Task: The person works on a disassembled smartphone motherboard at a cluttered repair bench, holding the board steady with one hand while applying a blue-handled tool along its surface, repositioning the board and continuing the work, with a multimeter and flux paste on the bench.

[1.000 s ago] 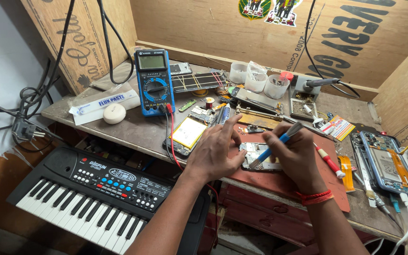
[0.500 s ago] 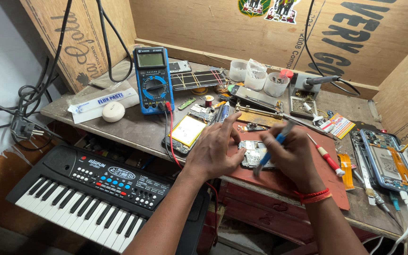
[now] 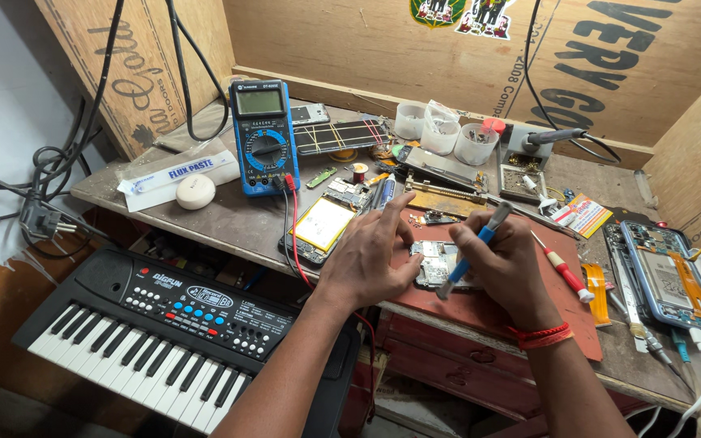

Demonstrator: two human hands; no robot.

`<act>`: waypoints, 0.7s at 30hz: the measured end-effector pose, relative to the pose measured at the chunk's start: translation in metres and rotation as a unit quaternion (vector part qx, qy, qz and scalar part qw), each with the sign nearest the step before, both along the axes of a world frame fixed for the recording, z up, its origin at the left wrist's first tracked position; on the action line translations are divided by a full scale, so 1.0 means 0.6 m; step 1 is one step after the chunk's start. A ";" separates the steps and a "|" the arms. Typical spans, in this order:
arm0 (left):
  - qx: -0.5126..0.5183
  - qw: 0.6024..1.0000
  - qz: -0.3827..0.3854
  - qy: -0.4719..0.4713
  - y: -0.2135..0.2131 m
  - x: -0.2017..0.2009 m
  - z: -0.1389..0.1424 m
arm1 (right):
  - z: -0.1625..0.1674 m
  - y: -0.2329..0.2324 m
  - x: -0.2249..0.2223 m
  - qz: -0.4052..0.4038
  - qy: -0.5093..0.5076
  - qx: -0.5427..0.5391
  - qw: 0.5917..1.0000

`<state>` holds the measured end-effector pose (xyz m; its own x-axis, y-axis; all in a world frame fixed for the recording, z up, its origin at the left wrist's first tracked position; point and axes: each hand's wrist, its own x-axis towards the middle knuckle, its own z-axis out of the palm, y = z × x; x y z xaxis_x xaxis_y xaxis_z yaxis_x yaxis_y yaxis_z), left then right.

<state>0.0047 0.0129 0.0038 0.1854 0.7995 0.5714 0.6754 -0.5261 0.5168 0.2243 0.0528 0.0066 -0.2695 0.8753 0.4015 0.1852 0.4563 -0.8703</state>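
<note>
Head view, looking down on a cluttered repair bench (image 3: pixel 229 219).

Left hand (image 3: pixel 371 255) lay flat-fingered on the near left edge of an opened phone (image 3: pixel 440 264), fingers spread and pressing it down against the red work mat (image 3: pixel 529 312); not clenched, no tool in it. Right hand (image 3: pixel 505 264) gripped a blue-handled tool (image 3: pixel 472 251) in a pen-like hold, silver cap pointing up and far, working tip angled down onto the phone's exposed board. Tip contact point was hidden by the fingers. A red thread band sat on the right wrist.

The phone lay at the near middle of the bench, on the mat, between the two hands.

Around it: a second opened phone with a yellow battery (image 3: pixel 322 227) just left of the left hand. A blue multimeter (image 3: pixel 263 138) stood far left, its red and black leads trailing toward the bench edge. A white tube (image 3: pixel 176 172) and a round white puck (image 3: pixel 195 192) lay left of the meter. A red-handled screwdriver (image 3: pixel 563 272) lay right of the right hand. A blue-framed phone (image 3: pixel 671 276) lay at far right, open. Small clear cups (image 3: pixel 440 130) and a soldering iron stand (image 3: pixel 533 146) stood at the far side. A black toy keyboard (image 3: pixel 172 332) sat below the bench, near left.
</note>
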 end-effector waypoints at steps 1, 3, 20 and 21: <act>-0.003 1.000 0.001 0.001 0.000 0.001 0.000 | -0.001 0.002 0.001 -0.005 -0.009 0.013 1.000; -0.010 1.000 0.003 0.002 0.001 0.000 0.001 | -0.005 0.008 -0.003 -0.014 -0.026 0.039 0.999; 0.115 0.975 -0.177 0.068 -0.013 -0.015 -0.012 | 0.013 0.004 -0.007 -0.144 0.091 0.134 0.976; 0.116 0.973 -0.183 0.074 -0.013 -0.014 -0.011 | 0.013 0.004 -0.007 -0.145 0.094 0.131 0.976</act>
<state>-0.0038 0.0050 -0.0027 0.5278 0.5164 0.6744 0.4781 -0.8369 0.2667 0.2200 0.0553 0.0142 0.0749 0.7645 0.6402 0.1890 0.6195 -0.7619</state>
